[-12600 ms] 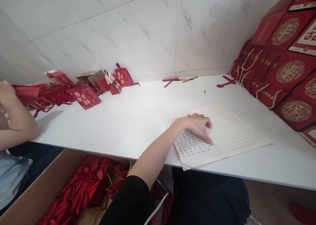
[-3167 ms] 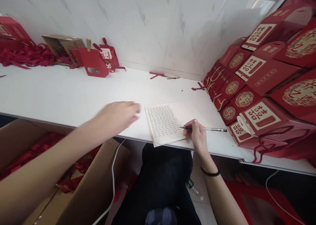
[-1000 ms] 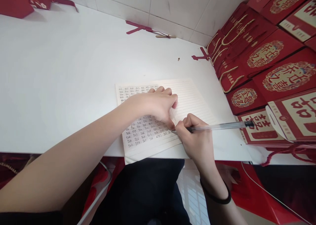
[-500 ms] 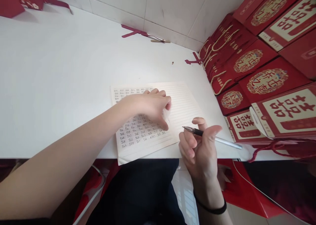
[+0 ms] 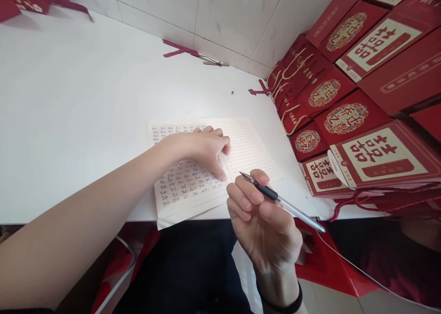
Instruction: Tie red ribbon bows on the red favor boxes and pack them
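A lined notebook (image 5: 251, 142) lies spread on the white table, its left page covered with rows of handwritten numbers and its right page bare. My left hand (image 5: 208, 151) rests on the left page near the fold, fingers spread and slightly curled, holding nothing. Part of the writing is hidden under that hand and forearm. Just over the table's front edge, my right hand (image 5: 263, 217) is turned palm up. It holds a ballpoint pen (image 5: 292, 208) with a black grip and clear barrel, the tip pointing up and left above the notebook's lower right part.
Stacked red gift boxes and bags (image 5: 344, 114) with gold rope handles line the right side. A dark red ribbon (image 5: 181, 48) lies by the tiled wall (image 5: 227, 20), and another ribbon (image 5: 260, 88) lies near the bags. The white table (image 5: 86, 98) stretches left.
My right hand has risen toward the camera and shifted left, its fingers closing more around the pen. My left hand stays on the page. The view has swung slightly right.
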Available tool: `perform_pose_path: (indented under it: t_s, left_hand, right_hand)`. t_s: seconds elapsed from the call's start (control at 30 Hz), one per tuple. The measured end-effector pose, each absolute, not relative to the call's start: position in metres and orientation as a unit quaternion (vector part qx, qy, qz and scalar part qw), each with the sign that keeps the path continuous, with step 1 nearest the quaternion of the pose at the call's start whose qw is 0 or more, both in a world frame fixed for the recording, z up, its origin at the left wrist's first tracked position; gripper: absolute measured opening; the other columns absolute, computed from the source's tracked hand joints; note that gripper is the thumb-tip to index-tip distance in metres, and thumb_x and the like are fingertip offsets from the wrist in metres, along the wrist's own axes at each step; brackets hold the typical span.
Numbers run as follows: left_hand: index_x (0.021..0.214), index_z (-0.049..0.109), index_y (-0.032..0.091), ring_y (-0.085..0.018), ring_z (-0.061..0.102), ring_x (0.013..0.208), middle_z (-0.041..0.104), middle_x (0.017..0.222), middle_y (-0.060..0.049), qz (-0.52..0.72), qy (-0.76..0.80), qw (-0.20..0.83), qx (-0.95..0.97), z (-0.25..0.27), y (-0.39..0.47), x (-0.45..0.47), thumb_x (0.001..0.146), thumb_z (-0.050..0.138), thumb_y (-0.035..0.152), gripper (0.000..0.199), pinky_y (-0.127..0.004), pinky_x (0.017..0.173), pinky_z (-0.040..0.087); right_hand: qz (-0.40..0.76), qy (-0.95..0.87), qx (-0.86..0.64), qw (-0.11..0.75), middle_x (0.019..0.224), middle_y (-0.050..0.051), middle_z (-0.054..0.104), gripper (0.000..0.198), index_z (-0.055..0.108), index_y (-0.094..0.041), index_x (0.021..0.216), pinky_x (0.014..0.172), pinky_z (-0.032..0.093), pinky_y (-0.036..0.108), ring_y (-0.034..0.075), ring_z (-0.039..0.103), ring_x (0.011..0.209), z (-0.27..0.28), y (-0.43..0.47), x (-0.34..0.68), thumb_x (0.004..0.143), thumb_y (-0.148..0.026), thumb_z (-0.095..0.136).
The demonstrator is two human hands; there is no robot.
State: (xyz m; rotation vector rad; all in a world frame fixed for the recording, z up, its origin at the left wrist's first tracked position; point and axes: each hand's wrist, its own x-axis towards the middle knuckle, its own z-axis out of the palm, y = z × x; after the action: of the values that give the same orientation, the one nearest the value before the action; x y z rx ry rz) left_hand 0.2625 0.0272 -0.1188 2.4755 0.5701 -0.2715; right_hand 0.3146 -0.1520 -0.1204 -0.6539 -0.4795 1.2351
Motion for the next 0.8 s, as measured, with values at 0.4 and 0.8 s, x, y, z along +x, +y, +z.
perform_pose_path:
  t_s: [0.4,0.8]
  left_hand:
    - [0.103,0.055,0.027,-0.031,0.039,0.111,0.052,0.116,-0.006,-0.090,0.209,0.285,0.931,-0.1214,0.0274,0.2631,0.051,0.063,0.058,0.060,-0.041,0.089,0.034]
    - [0.104,0.055,0.027,-0.031,0.038,0.112,0.052,0.116,-0.006,-0.092,0.206,0.291,0.930,-0.1194,0.0278,0.2630,0.049,0.063,0.058,0.064,-0.040,0.090,0.034]
  right_hand:
    - [0.548,-0.239,-0.328,0.731,0.064,-0.003,0.030,0.026,0.044,-0.027,0.083,0.047,0.026,0.024,0.013,0.030,0.055,-0.1203,-0.1502,0.3105,0.068,-0.023,0.064]
    - [0.545,-0.247,-0.292,0.746,0.068,-0.004,0.046,0.027,0.048,-0.027,0.083,0.048,0.031,0.022,0.011,0.038,0.056,-0.1206,-0.1525,0.3084,0.072,-0.015,0.069]
